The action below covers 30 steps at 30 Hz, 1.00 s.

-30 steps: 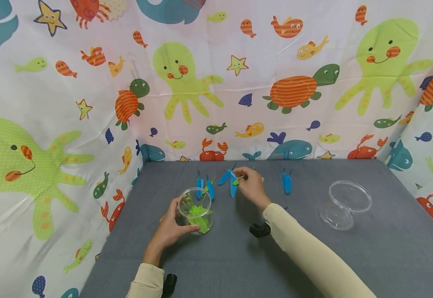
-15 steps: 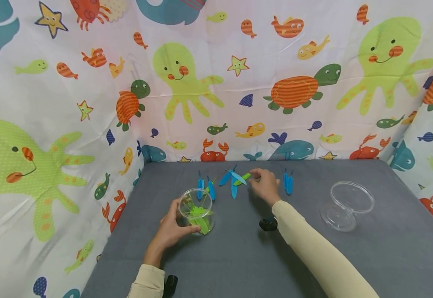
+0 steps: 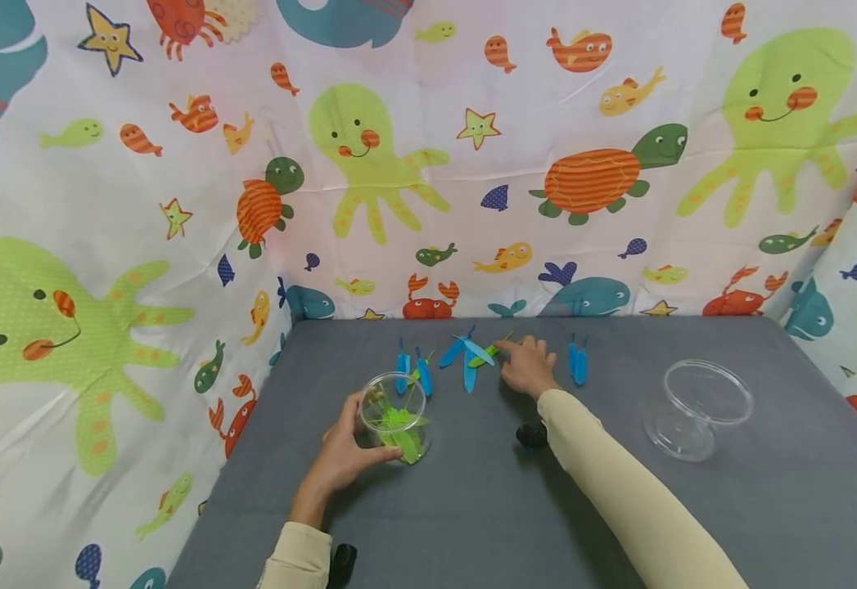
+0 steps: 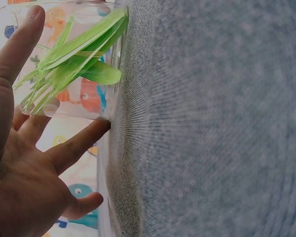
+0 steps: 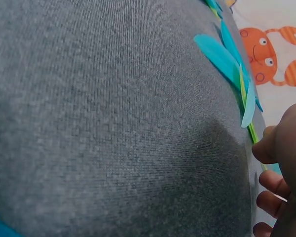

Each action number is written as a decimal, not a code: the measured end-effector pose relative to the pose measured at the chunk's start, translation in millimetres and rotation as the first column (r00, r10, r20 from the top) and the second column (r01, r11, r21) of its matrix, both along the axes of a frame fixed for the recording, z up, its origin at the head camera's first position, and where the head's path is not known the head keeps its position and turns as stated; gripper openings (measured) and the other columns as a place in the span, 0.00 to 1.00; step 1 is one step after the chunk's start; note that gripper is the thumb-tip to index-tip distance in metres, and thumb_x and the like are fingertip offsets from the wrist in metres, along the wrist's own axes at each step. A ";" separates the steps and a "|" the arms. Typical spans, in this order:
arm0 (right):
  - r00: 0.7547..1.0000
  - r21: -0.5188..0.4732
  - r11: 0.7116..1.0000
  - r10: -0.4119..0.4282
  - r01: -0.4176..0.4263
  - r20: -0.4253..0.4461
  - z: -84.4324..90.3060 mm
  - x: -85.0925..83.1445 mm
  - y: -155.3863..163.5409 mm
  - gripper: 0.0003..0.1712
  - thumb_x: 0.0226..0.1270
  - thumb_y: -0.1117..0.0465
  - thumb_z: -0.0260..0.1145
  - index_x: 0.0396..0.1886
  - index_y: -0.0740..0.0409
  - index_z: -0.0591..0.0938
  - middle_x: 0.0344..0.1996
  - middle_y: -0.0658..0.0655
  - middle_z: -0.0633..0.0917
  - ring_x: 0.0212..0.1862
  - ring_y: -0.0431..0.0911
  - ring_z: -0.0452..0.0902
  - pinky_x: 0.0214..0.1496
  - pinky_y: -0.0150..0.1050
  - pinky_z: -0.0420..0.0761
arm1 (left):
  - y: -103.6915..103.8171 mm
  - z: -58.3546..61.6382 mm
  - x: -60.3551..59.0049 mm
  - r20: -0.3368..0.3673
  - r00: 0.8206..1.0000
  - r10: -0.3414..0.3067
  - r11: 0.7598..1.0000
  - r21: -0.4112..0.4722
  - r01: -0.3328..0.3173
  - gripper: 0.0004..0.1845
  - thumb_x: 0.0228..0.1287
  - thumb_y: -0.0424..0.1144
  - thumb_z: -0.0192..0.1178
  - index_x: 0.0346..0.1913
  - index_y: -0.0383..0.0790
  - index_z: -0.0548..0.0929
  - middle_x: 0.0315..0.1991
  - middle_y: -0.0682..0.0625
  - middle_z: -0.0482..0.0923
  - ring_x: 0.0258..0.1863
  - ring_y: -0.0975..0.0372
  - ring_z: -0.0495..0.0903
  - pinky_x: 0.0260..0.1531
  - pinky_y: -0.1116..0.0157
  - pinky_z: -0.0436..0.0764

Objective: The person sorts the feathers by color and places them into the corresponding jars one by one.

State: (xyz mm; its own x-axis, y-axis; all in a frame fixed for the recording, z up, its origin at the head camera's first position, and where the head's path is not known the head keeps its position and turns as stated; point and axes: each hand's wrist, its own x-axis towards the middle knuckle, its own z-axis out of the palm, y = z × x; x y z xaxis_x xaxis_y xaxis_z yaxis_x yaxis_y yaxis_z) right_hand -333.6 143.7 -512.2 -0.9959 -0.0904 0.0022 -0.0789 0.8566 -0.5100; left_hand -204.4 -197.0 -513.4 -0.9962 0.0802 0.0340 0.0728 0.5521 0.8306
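Left hand (image 3: 349, 451) grips a clear cup (image 3: 420, 420), fingers wide; whether the right hand's (image 3: 529, 366) bent fingers pinch a half-hidden green feather (image 3: 492, 350) is unclear.

White cloth walls (image 3: 391, 245) printed with cartoon sea creatures (image 3: 590, 180) surround a grey-covered tabletop (image 3: 457, 523).

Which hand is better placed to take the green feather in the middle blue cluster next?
Probably the right hand: it is right at that green feather, while the left hand is nearer the viewer, gripping the clear cup.
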 end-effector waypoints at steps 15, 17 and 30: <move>0.984 0.175 0.970 0.173 -0.166 -0.029 0.9 -5.6 -1.9 0.33 0.70 0.69 0.47 0.70 0.42 0.77 0.48 0.64 0.71 0.42 0.55 0.55 0.42 0.51 0.50 | 0.0 0.1 0.5 0.000 1.000 0.001 1.000 0.005 -0.001 0.53 0.39 0.54 0.85 0.70 0.65 0.65 0.66 0.52 0.76 0.64 0.50 0.76 0.65 0.34 0.66; 0.982 0.165 0.971 0.181 -0.171 -0.049 2.2 -4.4 -0.5 0.30 0.70 0.69 0.49 0.66 0.43 0.81 0.49 0.64 0.72 0.44 0.56 0.58 0.43 0.51 0.53 | 0.2 0.4 0.5 -0.002 1.000 0.003 1.000 0.006 -0.003 0.53 0.40 0.53 0.85 0.71 0.65 0.65 0.66 0.52 0.76 0.64 0.50 0.76 0.65 0.34 0.66; 0.983 -0.030 0.999 0.015 -0.021 -0.184 -14.7 -2.4 16.2 0.14 0.73 0.59 0.58 0.50 0.53 0.87 0.51 0.65 0.79 0.51 0.60 0.66 0.49 0.58 0.61 | 0.3 -0.6 0.4 0.004 1.000 0.008 1.000 0.007 -0.008 0.56 0.38 0.53 0.85 0.72 0.65 0.63 0.66 0.52 0.76 0.64 0.51 0.77 0.65 0.32 0.64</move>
State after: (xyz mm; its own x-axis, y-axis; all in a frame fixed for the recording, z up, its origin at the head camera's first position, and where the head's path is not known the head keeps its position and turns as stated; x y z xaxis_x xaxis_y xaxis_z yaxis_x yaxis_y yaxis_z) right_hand -336.0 159.8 -526.8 -0.9766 -0.1051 0.1879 -0.1887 0.8377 -0.5125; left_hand -204.0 -196.7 -513.9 -0.9969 0.0719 0.0307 0.0652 0.5472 0.8345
